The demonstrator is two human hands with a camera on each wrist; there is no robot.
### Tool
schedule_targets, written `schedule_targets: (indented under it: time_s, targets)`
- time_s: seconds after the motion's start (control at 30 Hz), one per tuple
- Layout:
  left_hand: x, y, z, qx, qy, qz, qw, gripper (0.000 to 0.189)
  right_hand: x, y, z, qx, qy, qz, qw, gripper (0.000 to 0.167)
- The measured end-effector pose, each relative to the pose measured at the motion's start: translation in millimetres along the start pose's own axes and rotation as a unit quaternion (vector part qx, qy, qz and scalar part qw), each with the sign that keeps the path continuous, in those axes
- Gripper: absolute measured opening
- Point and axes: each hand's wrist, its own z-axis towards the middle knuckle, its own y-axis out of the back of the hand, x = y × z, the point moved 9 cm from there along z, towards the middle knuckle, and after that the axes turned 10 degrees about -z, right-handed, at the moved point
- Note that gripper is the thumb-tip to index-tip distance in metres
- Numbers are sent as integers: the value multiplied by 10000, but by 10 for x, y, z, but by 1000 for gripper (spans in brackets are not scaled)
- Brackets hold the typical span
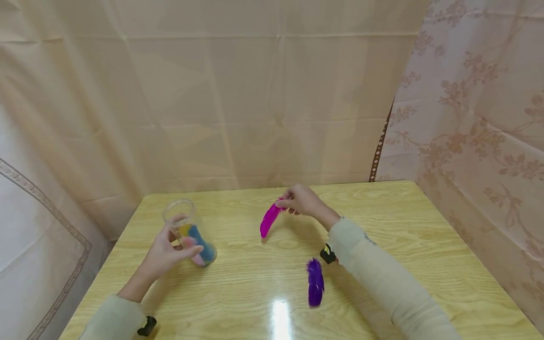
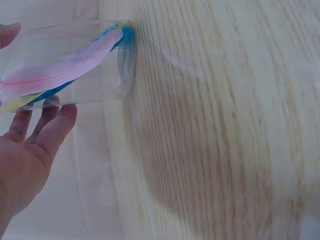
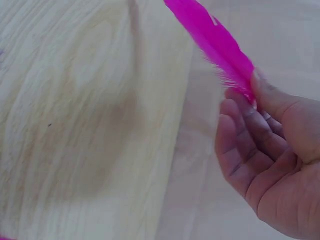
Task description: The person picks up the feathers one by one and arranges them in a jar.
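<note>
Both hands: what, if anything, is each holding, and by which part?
Left hand: the jar, by its side wall. Right hand: the magenta feather, pinched at its fluffy end.

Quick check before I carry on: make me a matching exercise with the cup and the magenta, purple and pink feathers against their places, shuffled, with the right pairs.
Things:
1. Cup
2. Magenta feather
3. Purple feather
4. Pink feather

Places:
A. Lying on the table, away from both hands
B. Inside the cup
C. Pinched by the right hand
D. Gripped by the left hand

Pairs: 1-D, 2-C, 3-A, 4-B
</note>
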Motion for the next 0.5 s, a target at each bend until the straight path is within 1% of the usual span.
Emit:
schedule_targets:
  time_s: [0.07,0.13,0.33,0.5]
  targets:
    - [-7,-4,0,4,-3,-4,10000,80,74,43,7,-112,96,184,9997,20]
    - [-16,-6,2,14,-26,-34,10000,80,138,69,13,-129,137,455,9988,19]
    - [-33,-4,7,44,-68,-52,10000,79,303,128,36,-165,244,1239,9919,17]
    - [-35,7,6,40,-35,-17,10000,80,442,157,47,-137,387,1527,9874,13]
